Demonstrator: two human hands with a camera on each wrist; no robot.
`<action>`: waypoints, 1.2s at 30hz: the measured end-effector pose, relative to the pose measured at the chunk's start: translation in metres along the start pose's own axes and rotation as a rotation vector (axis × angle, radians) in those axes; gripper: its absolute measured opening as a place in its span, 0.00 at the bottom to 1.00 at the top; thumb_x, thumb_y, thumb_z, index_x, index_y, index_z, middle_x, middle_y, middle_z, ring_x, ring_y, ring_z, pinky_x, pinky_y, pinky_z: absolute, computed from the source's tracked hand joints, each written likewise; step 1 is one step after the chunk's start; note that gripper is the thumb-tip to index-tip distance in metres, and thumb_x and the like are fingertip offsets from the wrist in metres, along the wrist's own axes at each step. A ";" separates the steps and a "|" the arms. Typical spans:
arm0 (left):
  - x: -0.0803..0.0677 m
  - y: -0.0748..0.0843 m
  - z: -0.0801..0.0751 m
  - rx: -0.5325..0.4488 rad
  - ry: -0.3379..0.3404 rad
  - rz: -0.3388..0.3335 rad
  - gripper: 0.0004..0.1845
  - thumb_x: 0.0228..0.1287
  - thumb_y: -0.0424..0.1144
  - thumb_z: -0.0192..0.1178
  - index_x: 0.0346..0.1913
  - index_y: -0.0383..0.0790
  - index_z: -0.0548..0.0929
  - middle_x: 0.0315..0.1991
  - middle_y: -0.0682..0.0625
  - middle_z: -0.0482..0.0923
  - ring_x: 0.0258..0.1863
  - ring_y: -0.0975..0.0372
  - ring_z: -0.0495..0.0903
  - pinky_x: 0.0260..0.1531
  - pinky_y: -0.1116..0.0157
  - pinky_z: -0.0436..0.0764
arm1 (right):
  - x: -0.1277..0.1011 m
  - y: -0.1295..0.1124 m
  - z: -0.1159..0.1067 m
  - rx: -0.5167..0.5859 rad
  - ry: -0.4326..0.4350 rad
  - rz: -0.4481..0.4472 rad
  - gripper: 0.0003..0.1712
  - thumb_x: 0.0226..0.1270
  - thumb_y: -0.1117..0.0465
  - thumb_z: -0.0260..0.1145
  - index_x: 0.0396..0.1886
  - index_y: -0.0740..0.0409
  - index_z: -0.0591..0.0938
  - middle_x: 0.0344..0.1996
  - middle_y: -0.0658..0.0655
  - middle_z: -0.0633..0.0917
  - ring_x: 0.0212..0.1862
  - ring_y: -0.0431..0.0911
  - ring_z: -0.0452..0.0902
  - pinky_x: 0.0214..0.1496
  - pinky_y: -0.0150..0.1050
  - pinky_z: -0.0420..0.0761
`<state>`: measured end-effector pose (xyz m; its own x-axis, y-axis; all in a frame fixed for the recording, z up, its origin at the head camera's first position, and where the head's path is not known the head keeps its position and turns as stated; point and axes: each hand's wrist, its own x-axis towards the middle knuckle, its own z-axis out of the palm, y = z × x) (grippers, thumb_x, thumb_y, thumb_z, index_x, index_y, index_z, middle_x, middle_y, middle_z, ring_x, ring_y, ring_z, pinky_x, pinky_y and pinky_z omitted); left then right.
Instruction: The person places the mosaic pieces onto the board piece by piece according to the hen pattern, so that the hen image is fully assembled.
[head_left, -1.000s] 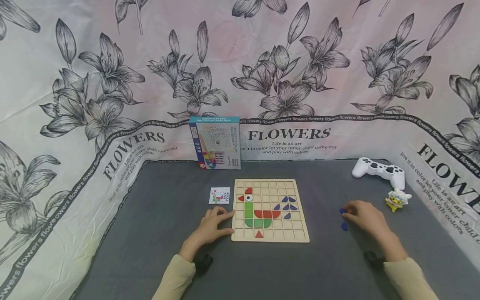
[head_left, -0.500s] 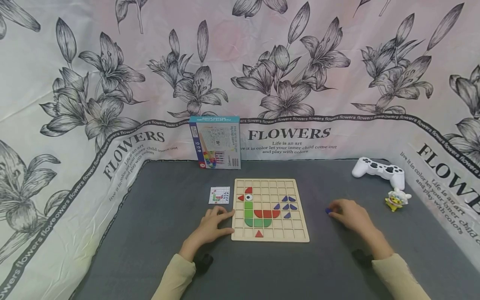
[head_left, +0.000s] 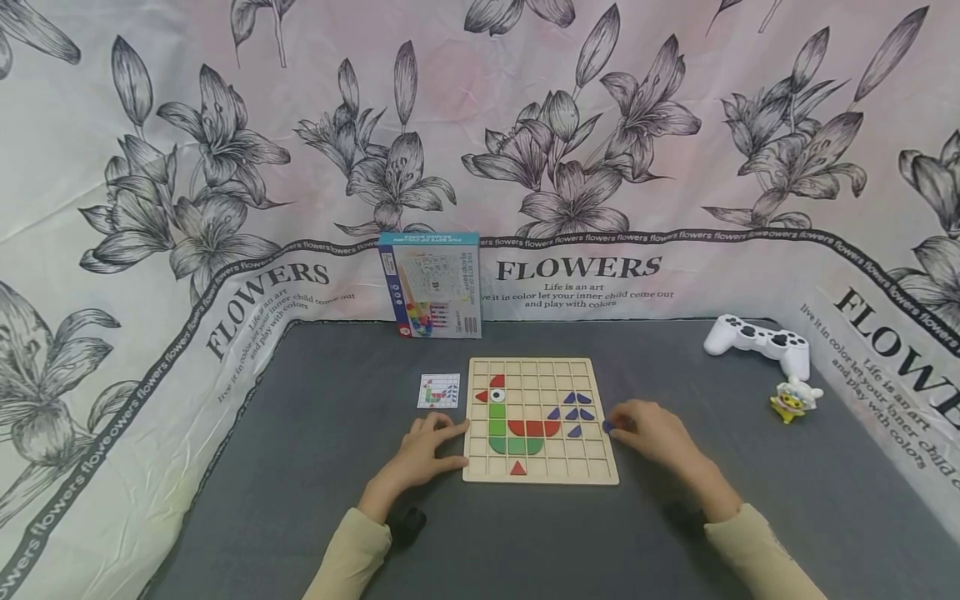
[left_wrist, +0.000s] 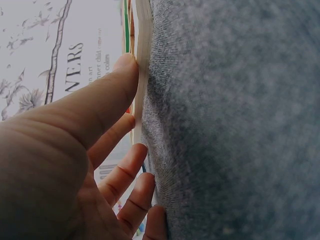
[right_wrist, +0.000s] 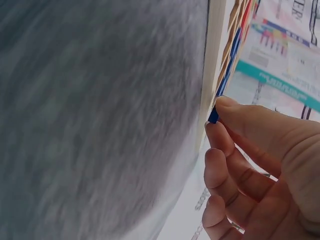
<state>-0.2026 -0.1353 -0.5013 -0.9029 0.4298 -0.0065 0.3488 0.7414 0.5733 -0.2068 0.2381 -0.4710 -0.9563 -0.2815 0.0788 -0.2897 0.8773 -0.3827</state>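
Observation:
A square wooden grid board (head_left: pixel 566 462) lies on the grey cloth, with red, green and blue flat pieces forming a bird shape and a round eye piece (head_left: pixel 497 395). My left hand (head_left: pixel 420 454) touches the board's left edge with thumb and fingertips, fingers loosely extended, as the left wrist view also shows. At the board's right edge, my right hand (head_left: pixel 656 433) pinches a small blue puzzle piece (right_wrist: pixel 214 116) between thumb and index finger. Several blue pieces (head_left: pixel 585 414) sit in the cells nearby. A red triangle (head_left: pixel 517 468) lies in the lower part of the grid.
A small picture card (head_left: pixel 438 391) lies beyond my left hand. Behind the board stands a printed box (head_left: pixel 435 287) against the flowered curtain. A white game controller (head_left: pixel 757 340) and a small yellow-and-white figurine (head_left: pixel 793 400) are at the far right.
My right hand has moved left from the cloth to the board's edge, carrying the blue piece. A second blue piece seen on the cloth earlier is out of sight. My left hand stays put.

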 end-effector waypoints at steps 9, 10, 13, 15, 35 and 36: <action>0.000 0.001 0.002 0.013 0.000 0.003 0.33 0.56 0.52 0.63 0.64 0.47 0.71 0.49 0.49 0.65 0.44 0.56 0.60 0.45 0.50 0.62 | 0.002 -0.019 0.012 -0.001 -0.020 -0.057 0.09 0.54 0.64 0.69 0.37 0.57 0.86 0.27 0.48 0.81 0.27 0.38 0.72 0.27 0.36 0.71; 0.000 0.001 0.002 0.017 0.001 0.003 0.33 0.56 0.52 0.63 0.64 0.47 0.71 0.49 0.49 0.65 0.44 0.56 0.60 0.44 0.50 0.62 | 0.002 -0.021 0.013 -0.010 -0.021 -0.066 0.09 0.54 0.64 0.69 0.37 0.57 0.86 0.27 0.48 0.80 0.27 0.38 0.72 0.26 0.35 0.70; 0.000 0.000 0.002 0.019 0.002 0.003 0.33 0.55 0.52 0.64 0.64 0.47 0.71 0.49 0.49 0.65 0.44 0.56 0.60 0.44 0.51 0.62 | 0.001 -0.023 0.014 -0.037 -0.018 -0.088 0.10 0.53 0.64 0.69 0.37 0.57 0.86 0.26 0.48 0.80 0.25 0.37 0.69 0.25 0.33 0.68; 0.000 0.000 0.001 0.018 0.003 0.002 0.33 0.55 0.52 0.64 0.64 0.47 0.71 0.49 0.49 0.65 0.44 0.56 0.60 0.44 0.51 0.62 | 0.001 -0.023 0.014 -0.038 -0.009 -0.095 0.10 0.53 0.64 0.69 0.38 0.57 0.86 0.27 0.48 0.80 0.25 0.36 0.69 0.25 0.33 0.68; 0.000 0.002 -0.001 0.003 0.000 -0.014 0.32 0.56 0.51 0.64 0.64 0.48 0.71 0.50 0.49 0.64 0.45 0.55 0.59 0.45 0.51 0.62 | -0.025 0.025 -0.007 -0.053 0.060 -0.016 0.11 0.51 0.61 0.72 0.36 0.53 0.85 0.31 0.48 0.82 0.34 0.44 0.78 0.33 0.45 0.75; 0.000 0.002 -0.001 0.002 0.000 -0.014 0.32 0.56 0.51 0.64 0.64 0.48 0.71 0.50 0.49 0.64 0.45 0.55 0.59 0.45 0.51 0.61 | -0.027 0.028 -0.008 -0.051 0.056 -0.009 0.10 0.51 0.61 0.72 0.36 0.53 0.85 0.31 0.48 0.82 0.34 0.44 0.78 0.33 0.45 0.75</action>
<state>-0.2023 -0.1346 -0.4998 -0.9075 0.4198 -0.0146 0.3369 0.7481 0.5716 -0.1889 0.2733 -0.4766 -0.9538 -0.2686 0.1343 -0.2988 0.8938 -0.3344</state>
